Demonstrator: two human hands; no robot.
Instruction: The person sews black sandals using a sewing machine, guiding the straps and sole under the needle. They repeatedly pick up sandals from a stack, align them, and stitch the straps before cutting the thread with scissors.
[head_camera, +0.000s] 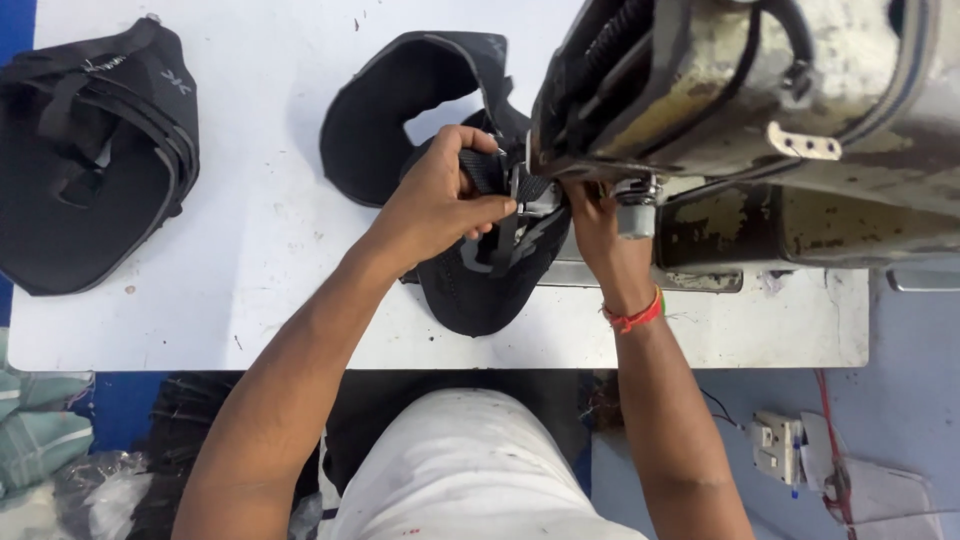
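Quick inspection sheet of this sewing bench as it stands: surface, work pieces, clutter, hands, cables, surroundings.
Surface: white table, scuffed and speckled.
Job's things: black padded piece with black strap under the worn sewing machine head.
Clutter: second black padded piece at the table's far left.
Grippers: left hand pinches the strap; right hand at the needle area, fingers partly hidden; red wristband.
Cables: red wire and a thin dark wire by a white switch box on the floor.
Surroundings: blue-grey floor; green cloth lower left.
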